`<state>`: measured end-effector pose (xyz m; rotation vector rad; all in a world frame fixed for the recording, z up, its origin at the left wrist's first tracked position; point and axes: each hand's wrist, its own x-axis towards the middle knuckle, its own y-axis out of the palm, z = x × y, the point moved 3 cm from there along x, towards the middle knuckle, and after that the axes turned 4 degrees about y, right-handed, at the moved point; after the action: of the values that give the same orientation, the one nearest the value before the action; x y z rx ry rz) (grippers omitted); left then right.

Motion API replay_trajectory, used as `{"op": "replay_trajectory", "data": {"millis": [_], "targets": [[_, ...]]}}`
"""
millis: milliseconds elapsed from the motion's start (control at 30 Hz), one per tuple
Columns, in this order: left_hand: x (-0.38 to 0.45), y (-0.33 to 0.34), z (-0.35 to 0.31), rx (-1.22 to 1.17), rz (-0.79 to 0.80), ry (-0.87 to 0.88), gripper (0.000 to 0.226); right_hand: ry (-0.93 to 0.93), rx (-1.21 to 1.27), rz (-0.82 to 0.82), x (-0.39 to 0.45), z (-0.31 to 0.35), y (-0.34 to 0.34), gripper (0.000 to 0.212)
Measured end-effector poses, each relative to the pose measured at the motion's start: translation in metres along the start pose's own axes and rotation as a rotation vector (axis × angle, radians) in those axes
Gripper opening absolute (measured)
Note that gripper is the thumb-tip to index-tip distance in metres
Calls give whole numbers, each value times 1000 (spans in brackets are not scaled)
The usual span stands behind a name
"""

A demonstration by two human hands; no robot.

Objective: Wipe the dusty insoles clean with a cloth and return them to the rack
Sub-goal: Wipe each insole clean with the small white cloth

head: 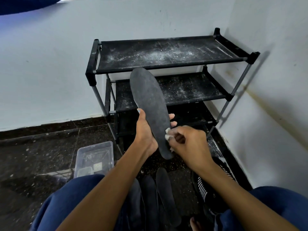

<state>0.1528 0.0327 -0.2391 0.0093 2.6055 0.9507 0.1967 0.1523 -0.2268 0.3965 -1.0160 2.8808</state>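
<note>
Above the dark speckled floor (41,147), in front of the rack, a grey-black insole (150,105) is held up with its toe end pointing away from the person and its heel end nearest them. From the head camera, the left hand (145,130) grips the insole from beneath around its lower half, thumb curled over the left edge and fingertips (171,116) showing past the right edge. The right hand (186,140) has its fingers curled round a small white cloth (167,133), which is bunched and pressed against the insole's right edge near the heel. Behind the insole stands a black three-tier shoe rack (166,52) in the corner where two pale walls meet; its top and middle fabric shelves are streaked with whitish dust, and the bottom shelf is mostly hidden behind the hands. On the floor to the left of the rack's near left leg sits a clear plastic box (95,157), its contents too blurred to make out. Between the person's knees, clothed in blue trousers (75,197), several more dark insoles (166,194) lie side by side on the floor, and just to their right lies a black shoe with white stripes (210,184), close to the right-hand wall.
</note>
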Motion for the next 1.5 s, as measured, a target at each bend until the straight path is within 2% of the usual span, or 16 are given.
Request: {"op": "replay_trajectory", "data": {"millis": [100,133,267,333,433,600,767,833,967,1133,1300,1367,1500], "targets": [[0,0,3,31,-3,-15,82,-44,62,214,-12,11,8,16],[0,-1,4,28,-7,-13,81,-23,64,229,-12,10,8,13],[1,-2,0,17,-5,19,81,115,-42,21,2,-8,-1,7],[0,-2,0,13,-14,21,81,64,-84,72,-1,-2,3,10],[-1,-3,1,-14,-31,7,81,15,-4,270,-12,8,11,10],[1,-4,-2,-19,-41,36,81,117,-120,108,2,-11,1,6],[1,-5,0,24,-57,15,83,-13,-46,308,-11,4,15,7],[-2,-2,1,61,-39,-1,84,-7,-72,223,-4,0,9,5],[-6,5,10,145,15,-52,90,10,-60,-48,8,-7,-6,8],[-4,3,21,223,-4,-95,69,-138,-133,21,-1,2,2,11],[-8,8,31,258,103,-197,74,-8,-118,-232,18,-13,-23,14],[-8,8,33,277,95,-209,74,-37,-109,-207,16,-9,-20,18],[-8,4,35,323,75,-197,70,-155,-125,-42,8,-2,-10,23]]}}
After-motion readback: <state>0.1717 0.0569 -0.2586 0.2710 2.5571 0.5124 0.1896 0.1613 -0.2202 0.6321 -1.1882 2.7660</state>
